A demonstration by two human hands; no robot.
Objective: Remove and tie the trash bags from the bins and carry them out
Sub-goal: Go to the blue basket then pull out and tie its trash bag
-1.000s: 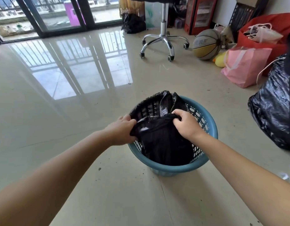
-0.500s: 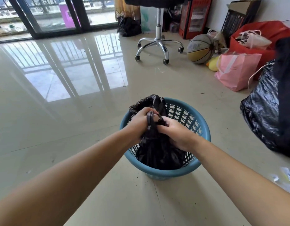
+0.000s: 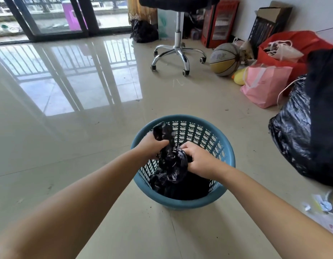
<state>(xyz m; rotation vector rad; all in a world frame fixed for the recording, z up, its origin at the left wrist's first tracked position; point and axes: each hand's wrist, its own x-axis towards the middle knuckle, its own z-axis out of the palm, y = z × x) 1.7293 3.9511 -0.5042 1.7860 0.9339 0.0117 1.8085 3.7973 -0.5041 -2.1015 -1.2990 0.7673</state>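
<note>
The left hand [image 3: 152, 144] is gripping the gathered neck of the black trash bag [image 3: 173, 161], fingers curled tight around it; a short tuft of the bag is sticking up past the fist toward 12 o'clock. The bag's bunched body is hanging from that fist toward 5 o'clock, down inside the blue bin [image 3: 225, 152]. At 3 o'clock of the bunch, the right hand [image 3: 201, 159] is clutching the plastic, fingers curled into it. Further toward 3 o'clock, a large black sack [image 3: 293, 131] is sitting on the floor, well apart from the bin
</note>
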